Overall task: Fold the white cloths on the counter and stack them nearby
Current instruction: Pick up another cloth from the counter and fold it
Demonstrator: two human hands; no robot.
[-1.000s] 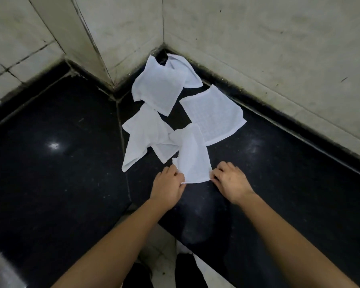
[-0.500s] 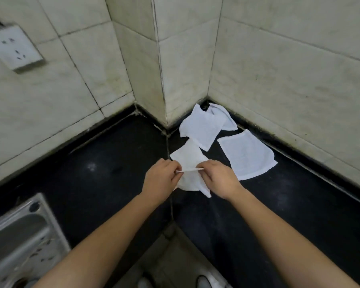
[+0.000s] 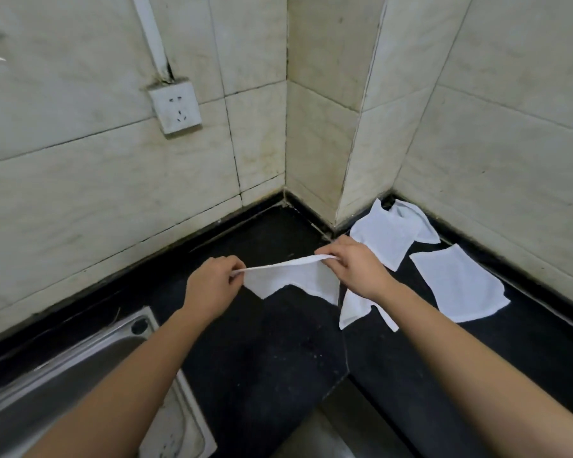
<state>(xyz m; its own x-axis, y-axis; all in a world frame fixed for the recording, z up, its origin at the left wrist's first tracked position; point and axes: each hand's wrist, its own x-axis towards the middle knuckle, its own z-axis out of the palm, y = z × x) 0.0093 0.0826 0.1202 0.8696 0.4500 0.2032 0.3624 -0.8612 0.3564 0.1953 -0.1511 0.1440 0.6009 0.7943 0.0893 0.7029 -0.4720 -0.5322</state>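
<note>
Sink: a steel sink sits in the counter's near left corner, and only its rim and one side are in view.
Counter: the black stone counter runs in an L round an inner corner of tiled wall, and its front edge is notched just below the arms.
Left hand: the left hand is above the middle of the counter, with thumb and curled fingers pinching one top corner of a cloth.
Right hand: the right hand pinches the opposite top corner in the same way, a little farther back.
Held cloth: the held cloth spans the two hands with its top edge pulled taut and the rest hanging in an uneven drape. It seems to hang clear of the counter, though this angle does not settle that.
Handling: it looks light, thin and quite limp, so it will sag wherever it is unsupported. Its woven face should give a sure grip. Two neighbouring corners are the best hold, and laying it flat should help it crease cleanly.
Crumpled cloth: the crumpled cloth lies on the counter just under the right wrist and is partly hidden by it.
Flat cloth: the flat cloth is spread out near the counter's right back edge.
Corner cloth: the corner cloth is rumpled in the back corner against the wall.
Stack: no folded pile is in view.
Socket: a wall socket hangs above the left back edge.
</note>
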